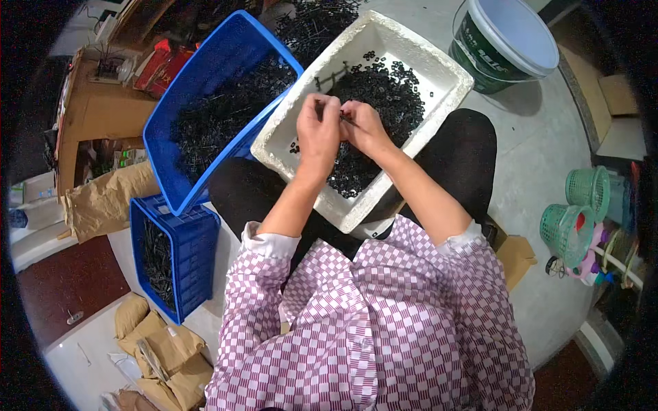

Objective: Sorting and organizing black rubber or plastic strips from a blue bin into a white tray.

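My hands meet above a white foam box (274,133) that rests between my knees. Inside it lies a heap of small black square ring-like plastic pieces (384,89). My left hand (317,140) is closed, its thumb and fingertips pinched around a thin black plastic piece (332,78) whose branched end seems to stick out past the fingers. Pressed up close beside it, my right hand (368,129) is also closed, with something small and dark at its fingertips. The fingers hide most of what lies between the hands.
A blue crate (166,116) full of black plastic parts leans at the left, with a second blue crate (188,257) nearer. More black parts (315,27) are piled at the far side. A bucket (504,48) stands far right; green baskets (565,233) sit at the right.
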### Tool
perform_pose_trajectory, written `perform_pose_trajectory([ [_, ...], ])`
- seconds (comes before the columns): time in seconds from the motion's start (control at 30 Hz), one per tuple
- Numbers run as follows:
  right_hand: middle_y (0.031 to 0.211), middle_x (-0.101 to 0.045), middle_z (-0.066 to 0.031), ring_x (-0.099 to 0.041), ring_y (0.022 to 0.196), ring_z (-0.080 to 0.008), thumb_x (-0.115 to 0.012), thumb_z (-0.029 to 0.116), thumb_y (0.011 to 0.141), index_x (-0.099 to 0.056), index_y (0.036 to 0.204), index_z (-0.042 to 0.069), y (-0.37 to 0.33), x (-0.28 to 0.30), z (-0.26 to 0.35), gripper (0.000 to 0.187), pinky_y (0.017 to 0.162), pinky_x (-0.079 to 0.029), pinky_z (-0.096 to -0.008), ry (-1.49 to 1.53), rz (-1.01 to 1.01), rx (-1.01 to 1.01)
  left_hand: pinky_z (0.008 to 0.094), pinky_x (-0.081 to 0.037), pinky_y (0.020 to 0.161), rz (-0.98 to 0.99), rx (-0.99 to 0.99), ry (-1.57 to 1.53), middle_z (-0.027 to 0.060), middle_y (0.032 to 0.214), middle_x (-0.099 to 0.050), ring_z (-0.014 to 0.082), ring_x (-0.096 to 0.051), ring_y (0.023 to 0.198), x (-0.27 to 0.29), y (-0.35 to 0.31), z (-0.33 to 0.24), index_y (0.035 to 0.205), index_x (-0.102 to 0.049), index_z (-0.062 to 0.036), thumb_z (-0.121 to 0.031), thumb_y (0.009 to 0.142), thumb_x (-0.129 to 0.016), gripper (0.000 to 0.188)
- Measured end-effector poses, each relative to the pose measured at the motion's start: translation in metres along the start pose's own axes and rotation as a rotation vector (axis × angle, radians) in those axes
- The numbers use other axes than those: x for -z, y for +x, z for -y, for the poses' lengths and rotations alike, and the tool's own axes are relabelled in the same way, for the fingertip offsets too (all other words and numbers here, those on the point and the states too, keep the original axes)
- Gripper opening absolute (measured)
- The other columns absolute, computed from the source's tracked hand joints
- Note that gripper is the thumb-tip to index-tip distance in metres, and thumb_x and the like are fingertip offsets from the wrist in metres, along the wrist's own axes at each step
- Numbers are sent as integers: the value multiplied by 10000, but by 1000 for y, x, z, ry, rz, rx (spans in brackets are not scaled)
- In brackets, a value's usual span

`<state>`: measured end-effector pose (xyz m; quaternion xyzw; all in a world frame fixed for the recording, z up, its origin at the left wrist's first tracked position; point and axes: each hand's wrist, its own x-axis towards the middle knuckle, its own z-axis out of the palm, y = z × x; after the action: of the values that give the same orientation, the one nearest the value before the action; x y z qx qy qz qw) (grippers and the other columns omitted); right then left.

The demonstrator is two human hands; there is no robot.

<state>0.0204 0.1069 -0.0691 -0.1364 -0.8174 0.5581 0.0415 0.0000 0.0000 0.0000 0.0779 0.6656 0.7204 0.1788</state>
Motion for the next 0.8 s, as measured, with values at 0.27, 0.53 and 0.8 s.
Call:
perform_pose_trajectory([
  [0.27,709,-559,-35,-530,593,-140,-528,117,770,-545,822,28,4,7,3,104,538,-434,-275,852,-93,-258,228,-355,437,-76,124,-408,34,705,-507,120,-450,497,-6,-10,-30,861,-464,-60,-217,878,-540,175],
  [0.53,767,-545,-25,-522,686,-118,-510,73,844,-525,918,59,-23,20,60,77,614,-430,-231,1312,352,-290,283,-405,550,-82,188,-1011,49,700,-508,154,-484,613,53,27,-11,848,-505,-65,-243,880,-517,182],
  [0.8,713,-534,-1,-482,614,-62,-547,141,852,-544,885,77,-20,15,42,73,542,-402,-218,1180,462,-252,305,-464,569,-176,114,-718,40,683,-515,158,-526,599,47,35,-17,838,-506,-73,-230,870,-525,161],
])
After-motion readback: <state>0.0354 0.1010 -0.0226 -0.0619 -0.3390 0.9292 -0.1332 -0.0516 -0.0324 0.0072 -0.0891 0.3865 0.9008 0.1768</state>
